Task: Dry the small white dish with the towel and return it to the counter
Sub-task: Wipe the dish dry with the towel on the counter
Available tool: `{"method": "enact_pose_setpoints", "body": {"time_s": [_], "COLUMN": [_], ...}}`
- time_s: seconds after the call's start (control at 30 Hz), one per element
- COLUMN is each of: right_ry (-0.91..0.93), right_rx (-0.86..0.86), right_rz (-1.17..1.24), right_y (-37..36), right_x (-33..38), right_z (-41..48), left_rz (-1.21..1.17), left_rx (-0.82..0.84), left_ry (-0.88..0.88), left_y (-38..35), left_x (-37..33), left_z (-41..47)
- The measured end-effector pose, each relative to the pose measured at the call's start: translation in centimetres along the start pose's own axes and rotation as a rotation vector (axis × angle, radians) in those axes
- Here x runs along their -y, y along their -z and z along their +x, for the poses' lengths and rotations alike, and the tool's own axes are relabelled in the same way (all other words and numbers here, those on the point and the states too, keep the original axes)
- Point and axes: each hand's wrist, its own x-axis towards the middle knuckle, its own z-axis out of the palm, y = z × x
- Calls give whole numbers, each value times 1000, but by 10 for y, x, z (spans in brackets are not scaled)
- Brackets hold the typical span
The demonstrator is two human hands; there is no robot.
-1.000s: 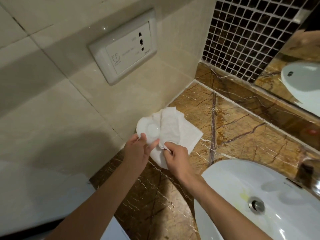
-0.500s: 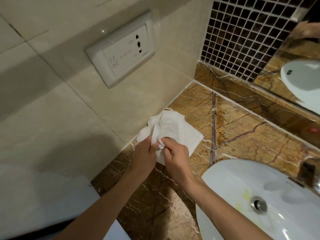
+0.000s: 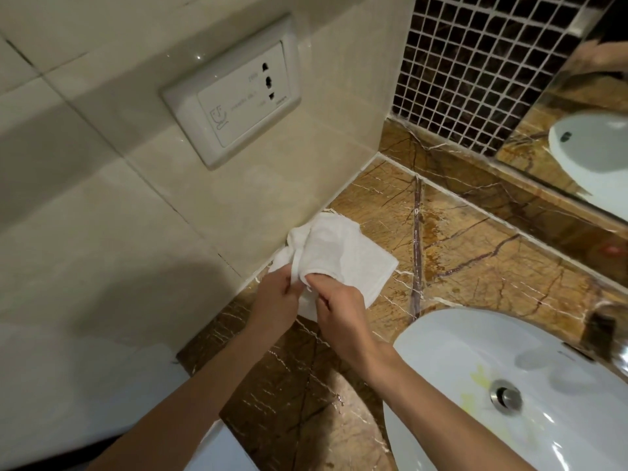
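Two bare forearms reach forward over a brown marble worktop (image 3: 475,266). At the worktop's near right edge sits a white basin (image 3: 458,368) with a metal drain (image 3: 505,396). The left hand (image 3: 277,302) and right hand (image 3: 336,305) meet near the worktop's left edge, where it joins the wall. Both grips are clenched on a white towel (image 3: 343,253) bunched between them. The small white dish is wrapped inside the towel and cannot be seen. Beyond, a white socket plate (image 3: 231,96) is set in the beige wall tiles. At the far right corner stand dark mosaic tiles (image 3: 475,62) and a mirror (image 3: 584,130).
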Motion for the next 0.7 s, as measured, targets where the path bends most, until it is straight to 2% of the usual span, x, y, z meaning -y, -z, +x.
{"method": "enact_pose_setpoints", "body": {"time_s": [0.1,0.23,0.3,0.4,0.47,0.53,0.6,0.7], "right_ry": [39,-68,-127,-250,-356,-390,-345,-279], "right_rx": [-1,-40,-44,-36,-25,-27,-27,-46], "right_rz": [-49,-14,49,117,157,199,247,236], "right_y": [1,-1,-2,-2,-1,-1,-1,-9], "right_x": [-2,-8,-12,-16,-19,-19,-13,-1], "right_z": [4,18,22,21,18,14,9,-6], "left_rz": [-29,-95,-289,-843,-1117,-1268,-1390,-1445], "left_rx": [22,98,153,173,154,120,68,-49], "left_ry": [26,24,92,315,366,367,371,415], "left_y": [5,10,15,16,13,7,1,-6], "left_x": [-1,6,11,21,24,21,17,10], "left_z": [-1,-7,-11,-11,-8,-7,-6,-1]}}
